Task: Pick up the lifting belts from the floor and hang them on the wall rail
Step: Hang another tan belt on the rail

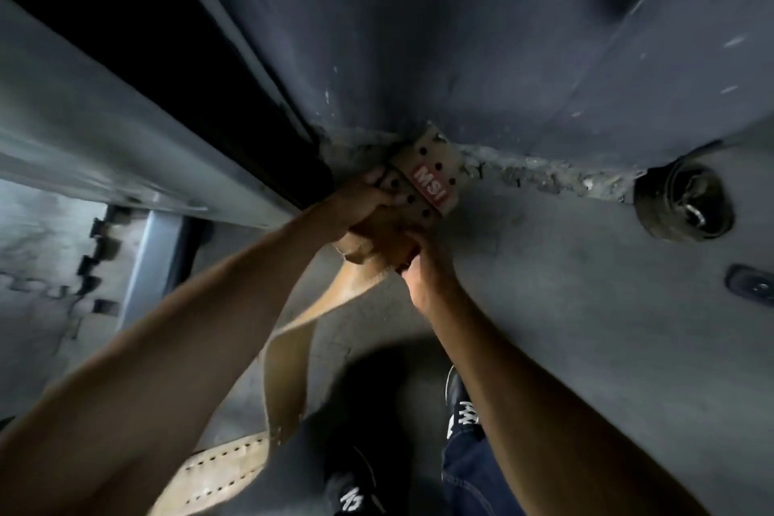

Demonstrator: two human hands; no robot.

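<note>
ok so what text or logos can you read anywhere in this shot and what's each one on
"MSI": white letters on a red patch on the tan lifting belt, at the punched-hole end held by the left hand and right hand.
White markings on the black shoes: too blurred to read.
Faint marks on the floor at far left: not legible.

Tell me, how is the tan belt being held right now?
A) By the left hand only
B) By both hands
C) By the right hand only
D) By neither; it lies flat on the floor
B: the left hand and right hand both grip the belt near its holed, red-labelled end, while its tail hangs down between the arms.
</note>
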